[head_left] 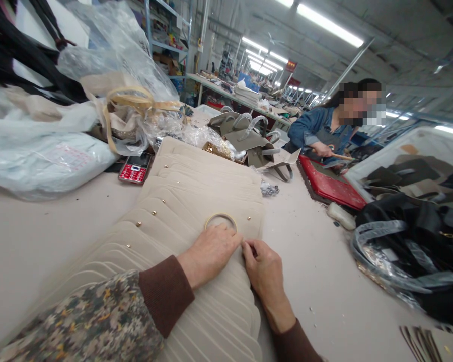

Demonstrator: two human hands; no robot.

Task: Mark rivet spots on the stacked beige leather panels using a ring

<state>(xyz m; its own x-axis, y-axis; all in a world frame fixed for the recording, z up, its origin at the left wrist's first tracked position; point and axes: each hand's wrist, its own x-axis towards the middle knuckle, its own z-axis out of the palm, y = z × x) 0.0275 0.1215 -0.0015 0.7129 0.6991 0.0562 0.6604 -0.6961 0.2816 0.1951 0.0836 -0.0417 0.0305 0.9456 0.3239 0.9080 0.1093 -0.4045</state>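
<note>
A long fanned stack of beige leather panels (196,196) with small gold studs lies across the table in front of me. A roll of tape (221,219) rests on the nearest panels. My left hand (210,252) lies on the stack just below the roll, fingers curled and touching it. Beside it, my right hand (263,271) pinches something small at the panel's edge, thumb and forefinger pressed together; I cannot make out what it is.
Clear plastic bags (113,65) of straps and parts pile at the back left, with a red calculator (135,169) beside them. Grey bag pieces (249,138) lie behind the stack. A person in denim works at a red mat (330,186). Black bags in plastic (411,241) lie right.
</note>
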